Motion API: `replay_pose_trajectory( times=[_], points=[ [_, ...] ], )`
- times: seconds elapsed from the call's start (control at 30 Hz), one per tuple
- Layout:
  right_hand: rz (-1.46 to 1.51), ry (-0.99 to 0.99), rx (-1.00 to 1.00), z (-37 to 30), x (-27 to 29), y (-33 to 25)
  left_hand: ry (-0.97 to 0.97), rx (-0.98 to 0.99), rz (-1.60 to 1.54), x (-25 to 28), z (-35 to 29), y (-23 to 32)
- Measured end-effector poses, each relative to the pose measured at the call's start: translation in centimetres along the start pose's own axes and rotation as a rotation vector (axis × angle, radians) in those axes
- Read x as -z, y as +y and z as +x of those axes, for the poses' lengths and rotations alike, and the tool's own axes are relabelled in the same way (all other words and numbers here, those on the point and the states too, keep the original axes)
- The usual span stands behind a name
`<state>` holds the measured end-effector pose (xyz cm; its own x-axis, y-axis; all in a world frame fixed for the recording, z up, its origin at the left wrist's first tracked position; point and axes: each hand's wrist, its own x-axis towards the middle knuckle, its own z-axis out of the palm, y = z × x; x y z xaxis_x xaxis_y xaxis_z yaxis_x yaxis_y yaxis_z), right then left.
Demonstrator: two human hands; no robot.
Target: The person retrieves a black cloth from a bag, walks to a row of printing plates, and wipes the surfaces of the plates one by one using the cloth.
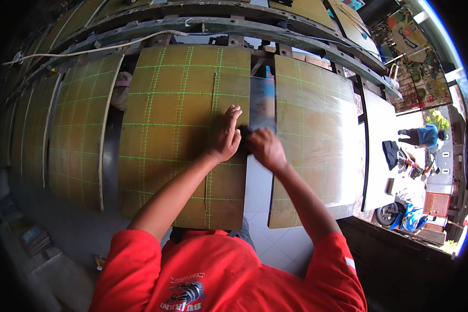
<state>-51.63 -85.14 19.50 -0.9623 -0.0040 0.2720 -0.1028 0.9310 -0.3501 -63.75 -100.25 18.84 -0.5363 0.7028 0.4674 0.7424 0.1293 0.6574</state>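
Observation:
A large flat brown-yellow board point(161, 109) with green grid lines and dotted green marks lies in front of me. My left hand point(226, 136) rests at the right part of this board, fingers stretched out and nothing visible in its grasp. Just beside it, at the board's right edge, my right hand point(265, 147) is closed around a small black object point(245, 131). Most of that object is hidden by the fingers, so its kind is unclear. The right hand is slightly blurred.
A second marked board point(312, 125) lies to the right across a narrow gap, glossy with light. More boards point(80, 130) stand in a row at left. Dark metal rails point(275, 34) and a pale cable point(104, 44) cross behind. Another person point(426, 136) and a blue motorcycle point(411, 217) are outside, right.

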Motion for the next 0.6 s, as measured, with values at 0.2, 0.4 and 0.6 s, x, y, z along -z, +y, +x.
replay_pose_trajectory(
  times=[0.2,0.4,0.6],
  points=[
    [-0.158,0.239,-0.216,10.7,0.7,11.0,-0.035,-0.001,0.036,-0.5,-0.1,0.0],
    [-0.255,0.281,-0.417,6.3,3.3,14.3,-0.041,0.017,0.115,-0.3,-0.3,0.0],
    [-0.369,0.295,-0.71,-1.2,7.5,17.0,-0.079,0.017,0.098,-0.6,0.3,0.2]
  ],
)
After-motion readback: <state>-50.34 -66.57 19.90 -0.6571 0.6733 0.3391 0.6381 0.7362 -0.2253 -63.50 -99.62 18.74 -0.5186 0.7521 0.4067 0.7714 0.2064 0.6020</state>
